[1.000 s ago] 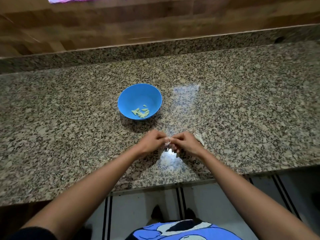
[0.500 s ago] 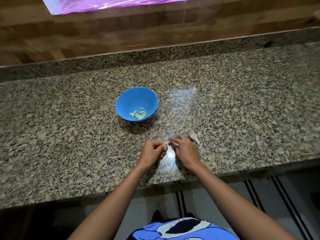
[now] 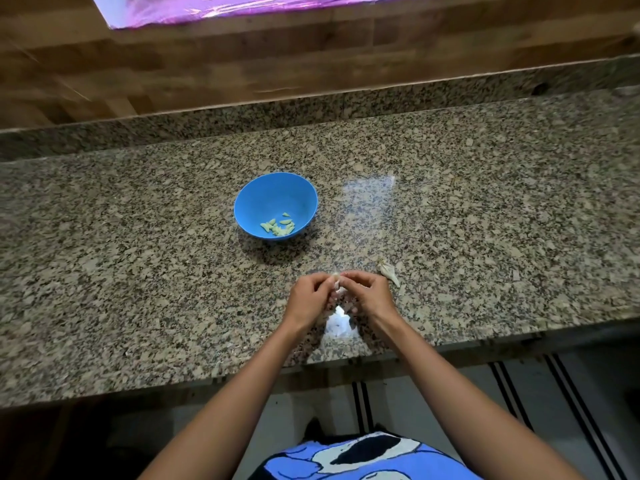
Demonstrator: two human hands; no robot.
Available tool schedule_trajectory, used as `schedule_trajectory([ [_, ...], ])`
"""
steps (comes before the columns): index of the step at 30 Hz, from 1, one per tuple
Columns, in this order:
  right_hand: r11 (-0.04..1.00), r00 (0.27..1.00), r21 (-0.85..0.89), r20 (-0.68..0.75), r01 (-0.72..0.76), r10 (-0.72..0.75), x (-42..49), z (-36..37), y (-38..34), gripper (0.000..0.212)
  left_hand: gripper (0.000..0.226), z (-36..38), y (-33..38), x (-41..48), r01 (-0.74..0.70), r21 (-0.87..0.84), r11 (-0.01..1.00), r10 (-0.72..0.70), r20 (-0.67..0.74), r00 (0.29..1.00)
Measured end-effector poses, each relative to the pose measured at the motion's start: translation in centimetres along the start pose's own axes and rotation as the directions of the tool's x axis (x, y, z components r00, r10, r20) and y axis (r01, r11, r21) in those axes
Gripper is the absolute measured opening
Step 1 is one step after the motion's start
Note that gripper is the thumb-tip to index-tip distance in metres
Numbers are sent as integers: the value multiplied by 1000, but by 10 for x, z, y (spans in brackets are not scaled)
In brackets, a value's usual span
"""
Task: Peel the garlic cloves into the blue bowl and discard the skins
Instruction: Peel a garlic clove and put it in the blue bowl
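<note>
Single head-worn view, high and close, facing forward and steeply down: granite counter [image 3: 138, 289] fills the frame, blue bowl [image 3: 273, 194] centre, wooden wall [image 3: 311, 71] far.

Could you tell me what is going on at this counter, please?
A person is peeling garlic at a granite counter. The left hand and right hand both pinch one clove near the front edge. The blue bowl beyond holds several peeled cloves. A pale garlic scrap lies beside the right hand.
</note>
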State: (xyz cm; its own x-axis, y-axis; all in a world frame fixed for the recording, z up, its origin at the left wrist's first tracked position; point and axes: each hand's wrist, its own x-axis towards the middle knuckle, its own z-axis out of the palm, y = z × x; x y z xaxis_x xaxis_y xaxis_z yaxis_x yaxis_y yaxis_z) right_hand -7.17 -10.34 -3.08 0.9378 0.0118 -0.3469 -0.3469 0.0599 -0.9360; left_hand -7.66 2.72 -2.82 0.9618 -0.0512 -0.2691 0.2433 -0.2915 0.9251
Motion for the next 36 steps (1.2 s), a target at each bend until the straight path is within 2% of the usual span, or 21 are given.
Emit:
schedule_trajectory([
  [4,1000,999,11,-44,8,-8,2,-1,6,11,23,-5,3,3,20,85,996,-23,35,999],
  [10,1000,997,0,-74,-26,26,4,-3,11,12,22,-7,11,2,112,11,994,-112,124,986],
  [13,997,995,-71,-93,-39,32,8,-2,14,12,24,-8,10,4,166,-32,986,-161,135,978],
  [15,996,992,-80,-119,-40,30,9,-1,14,10,21,-9,8,7,100,36,994,-102,39,994],
  [17,994,990,-104,-137,-29,15,10,0,12,12,12,-9,7,9,-11,139,990,15,-28,999],
  [20,985,991,-171,-130,-12,-11,11,0,11,17,21,-8,7,10,-128,198,972,133,-10,991],
  [25,959,994,-284,-105,10,-42,9,-1,8,13,24,-12,5,11,-183,275,944,181,30,983],
  [27,958,994,-285,-107,-1,-31,8,-2,6,13,18,-11,4,13,-168,206,964,167,19,986],
  [29,959,992,-284,-124,-24,-12,7,-1,5,10,13,-9,6,12,-54,-44,998,52,-53,997],
  [31,931,991,-365,-121,2,-49,6,-1,5,6,12,-7,9,9,75,-341,937,-102,-61,993],
  [32,895,991,-446,-104,28,-83,4,-1,5,7,13,-6,8,9,114,-409,905,-146,-48,988],
  [34,772,987,-632,-67,70,-144,2,0,6,11,16,-4,3,9,147,-394,907,-171,-28,985],
  [36,644,980,-759,-48,88,-191,0,1,8,17,14,-2,-2,10,114,-301,947,-134,-47,990],
])
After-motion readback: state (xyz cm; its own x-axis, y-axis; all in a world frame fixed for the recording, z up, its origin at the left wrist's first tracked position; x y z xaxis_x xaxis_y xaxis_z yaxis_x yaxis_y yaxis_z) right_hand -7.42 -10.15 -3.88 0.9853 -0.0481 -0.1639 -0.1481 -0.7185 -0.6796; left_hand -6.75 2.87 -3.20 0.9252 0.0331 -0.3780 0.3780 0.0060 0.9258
